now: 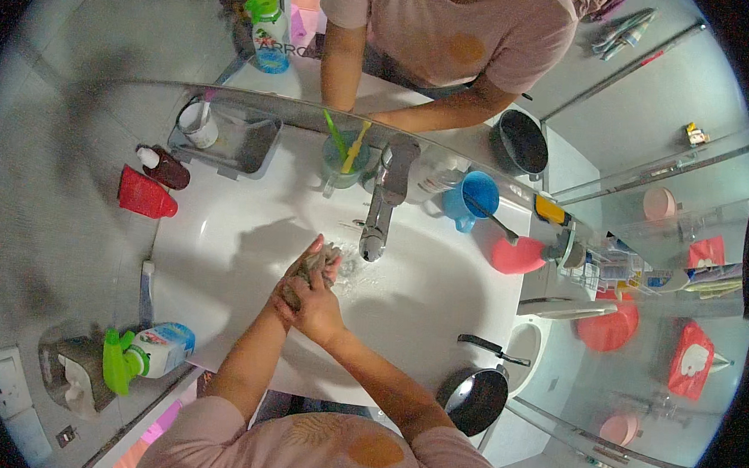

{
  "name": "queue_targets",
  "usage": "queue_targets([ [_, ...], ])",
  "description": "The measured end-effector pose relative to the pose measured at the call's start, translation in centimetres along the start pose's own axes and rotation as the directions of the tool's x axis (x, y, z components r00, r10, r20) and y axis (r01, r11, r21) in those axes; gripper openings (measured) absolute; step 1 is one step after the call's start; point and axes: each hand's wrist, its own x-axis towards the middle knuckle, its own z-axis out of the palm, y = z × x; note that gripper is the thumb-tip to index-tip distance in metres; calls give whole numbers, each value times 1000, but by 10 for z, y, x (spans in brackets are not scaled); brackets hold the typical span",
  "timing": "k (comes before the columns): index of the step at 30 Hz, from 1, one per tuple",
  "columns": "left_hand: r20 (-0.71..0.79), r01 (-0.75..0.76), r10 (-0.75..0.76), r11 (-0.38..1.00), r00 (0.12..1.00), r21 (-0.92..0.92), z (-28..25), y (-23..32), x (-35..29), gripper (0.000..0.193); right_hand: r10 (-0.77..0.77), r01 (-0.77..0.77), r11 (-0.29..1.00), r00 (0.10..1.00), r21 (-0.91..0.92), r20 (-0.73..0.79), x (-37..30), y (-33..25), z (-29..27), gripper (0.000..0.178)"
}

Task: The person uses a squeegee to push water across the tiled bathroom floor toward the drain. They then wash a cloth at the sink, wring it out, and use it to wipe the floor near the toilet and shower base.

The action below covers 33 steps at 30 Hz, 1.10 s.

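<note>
Over the white sink basin [210,250], both hands are pressed together around a crumpled grey-brown wad [313,271] that looks like a wet cloth. My left hand [301,262] lies beneath and behind it, fingers pointing away toward the faucet. My right hand [316,313] closes over the near side, its fingers bent onto the wad. Just right of the hands stands the chrome faucet [378,221]. Water splashes [349,267] on the basin below its spout. Part of the left palm is hidden by the wad and the right hand.
Behind the faucet's left stands a cup with toothbrushes [345,159]; a blue mug [471,199] is on its right. A black pan [473,400] sits at the near right edge. On the left are a red tube [145,194], a spray bottle [157,347] and a grey tray [251,145]. A mirror [455,42] backs the sink.
</note>
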Motion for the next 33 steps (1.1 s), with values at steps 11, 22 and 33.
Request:
queue_targets([
  [11, -76, -65, 764, 152, 641, 986, -26, -2, 0, 39, 500, -457, 825, 864, -332, 53, 11, 126, -13, 47],
  [22, -182, 207, 553, 18, 813, 978, -35, -23, 9, 65, 643, -646, 755, 763, -116, -67, -21, 160, 23, 50],
  [33, 325, -712, 679, 421, 658, 563, -61, -31, 35, 22, -33, 26, 998, 990, -53, -137, 1, 32, 33, 20],
])
